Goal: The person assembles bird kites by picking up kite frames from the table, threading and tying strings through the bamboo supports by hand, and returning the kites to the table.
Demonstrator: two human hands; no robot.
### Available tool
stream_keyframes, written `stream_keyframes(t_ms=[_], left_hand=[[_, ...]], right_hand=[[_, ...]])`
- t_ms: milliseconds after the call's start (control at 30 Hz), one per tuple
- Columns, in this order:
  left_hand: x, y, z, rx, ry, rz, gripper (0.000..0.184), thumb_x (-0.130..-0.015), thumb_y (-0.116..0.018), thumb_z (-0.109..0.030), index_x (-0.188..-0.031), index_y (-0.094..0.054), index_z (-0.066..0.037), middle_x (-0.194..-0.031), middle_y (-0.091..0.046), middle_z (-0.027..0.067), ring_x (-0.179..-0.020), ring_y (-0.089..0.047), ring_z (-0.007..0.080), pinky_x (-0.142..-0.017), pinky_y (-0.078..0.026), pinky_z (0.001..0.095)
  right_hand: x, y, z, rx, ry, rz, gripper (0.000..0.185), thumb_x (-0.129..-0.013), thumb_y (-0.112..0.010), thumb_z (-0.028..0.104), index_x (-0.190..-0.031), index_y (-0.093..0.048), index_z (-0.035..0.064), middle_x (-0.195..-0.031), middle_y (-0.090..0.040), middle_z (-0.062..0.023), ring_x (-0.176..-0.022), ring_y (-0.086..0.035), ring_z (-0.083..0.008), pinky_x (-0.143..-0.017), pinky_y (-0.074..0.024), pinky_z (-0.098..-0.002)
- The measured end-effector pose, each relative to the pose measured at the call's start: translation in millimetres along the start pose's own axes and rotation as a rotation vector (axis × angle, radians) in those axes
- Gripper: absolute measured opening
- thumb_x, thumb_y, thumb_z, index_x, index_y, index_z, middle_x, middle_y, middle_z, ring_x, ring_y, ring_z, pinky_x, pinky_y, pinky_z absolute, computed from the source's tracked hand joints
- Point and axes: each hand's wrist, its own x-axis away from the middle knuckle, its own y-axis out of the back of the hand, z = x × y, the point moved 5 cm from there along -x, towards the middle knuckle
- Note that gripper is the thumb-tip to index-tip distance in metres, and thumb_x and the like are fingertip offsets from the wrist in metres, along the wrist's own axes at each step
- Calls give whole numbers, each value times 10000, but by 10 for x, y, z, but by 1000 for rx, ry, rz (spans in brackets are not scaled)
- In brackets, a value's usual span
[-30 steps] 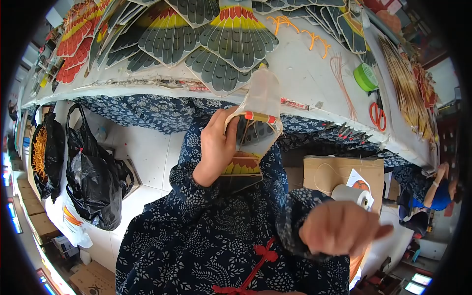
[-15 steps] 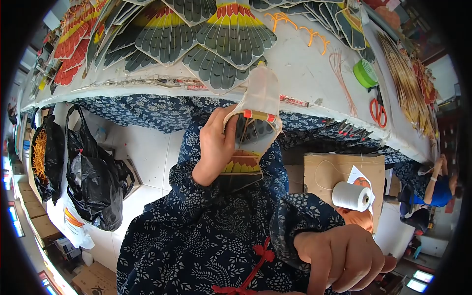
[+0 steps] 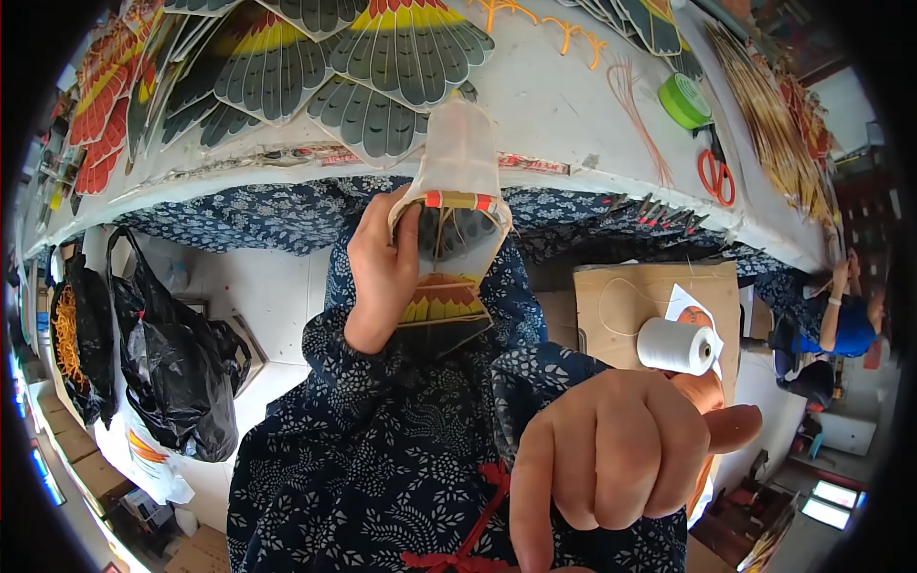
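Observation:
My left hand point(image 3: 380, 277) is closed around one edge of a kite body point(image 3: 460, 153), its thumb pressed on the rim. The body is a pale, translucent tube on a thin frame, with red and tan bands at the opening and a yellow, red and dark feather pattern lower down. My right hand point(image 3: 611, 454) hovers over my lap, very near the camera. Its fingers are curled inward and one finger sticks out to the right. Whatever those fingers may pinch is hidden. Painted fan-shaped kite panels point(image 3: 411, 53) lie overlapping on the table beyond.
On the white table point(image 3: 544, 115) are green tape point(image 3: 685, 100), red-handled scissors point(image 3: 714, 178) and bundled thin sticks point(image 3: 755, 95). A white thread spool point(image 3: 674, 345) rests on cardboard point(image 3: 611, 306) at right. Black bags point(image 3: 177, 363) stand left. Another person point(image 3: 845, 315) sits far right.
My right hand has risen toward the camera and shifted slightly left. The view has tilted, so the table appears higher and further left. My left hand keeps its hold on the kite body.

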Motion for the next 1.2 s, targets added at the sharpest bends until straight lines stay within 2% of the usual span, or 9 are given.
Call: stream_keyframes(t_ms=[100, 300, 400, 433, 533, 667, 833, 1067, 1200], left_hand=[[0, -1, -6, 9, 13, 3, 171, -914, -600, -14, -1081, -634, -4, -893, -630, 150, -750, -635, 275, -676, -492, 310], [-39, 83, 161, 101, 92, 21, 182, -904, -616, -4, -1085, -628, 7, -885, -647, 126, -781, -652, 213, -693, -499, 292], [-97, 192, 571, 743, 352, -16, 264, -866, -688, -84, -1104, -611, 4, -853, -646, 134, -772, -641, 227, -689, -510, 299], [-134, 279, 598, 717, 334, -26, 264, -866, -688, -84, -1104, -611, 4, -853, -646, 134, -772, -641, 227, -689, -510, 299], [-194, 251, 475, 1512, 357, 215, 450, -867, -686, -333, -1155, -574, -5, -893, -621, 157, -763, -609, 287, -660, -513, 328], [-230, 24, 765, 1704, -40, 645, 622, -871, -581, -548, -1191, -545, -15, -949, -587, 179, -781, -572, 317, -656, -494, 337], [-113, -124, 853, 1863, 0, 670, 656, -859, -568, -604, -1178, -537, -31, -996, -568, 175, -808, -555, 320, -687, -484, 343], [-77, -130, 731, 1946, -36, 663, 411, -949, -538, -409, -1158, -516, -56, -955, -564, 146, -792, -552, 283, -704, -487, 348], [-35, -163, 637, 2100, -119, 633, 311, -977, -507, -321, -1146, -512, -60, -945, -560, 128, -785, -553, 263, -696, -494, 347]], right_hand=[[-238, 9, 23, -35, -179, 157, 564, -1035, -394, 359, -574, -525, 62, -530, -487, -66, -442, -462, -163, -757, -590, -473], [18, 54, 230, 311, 2, -214, 476, -1039, -342, 444, -842, -524, 51, -722, -509, -94, -428, -426, -173, -642, -547, -440], [186, 502, 453, 749, 92, -757, 268, -995, -474, 333, -986, -547, 75, -757, -504, -38, -534, -428, -145, -729, -478, -318], [245, 648, 388, 917, -23, -846, 237, -976, -507, 284, -1021, -570, 60, -793, -530, -29, -619, -474, -133, -774, -466, -301], [472, 1029, 103, 1157, -430, -898, 216, -952, -578, 151, -1110, -622, 10, -939, -609, -32, -854, -566, -109, -830, -459, -260], [678, 1223, -334, 928, -597, -907, 190, -943, -596, 49, -1117, -634, -17, -1014, -635, -52, -938, -578, -97, -857, -453, -235], [685, 1252, -545, 881, -492, -782, 174, -949, -592, 16, -1116, -626, -20, -1005, -642, -31, -938, -574, -76, -867, -451, -221], [735, 1264, -626, 719, -418, -844, 112, -959, -586, 35, -1058, -616, -9, -1011, -637, -36, -916, -567, -74, -834, -450, -216], [868, 1371, -731, 176, -330, -1130, 81, -973, -571, 56, -1028, -606, 8, -968, -628, -42, -857, -564, -83, -800, -444, -211]])
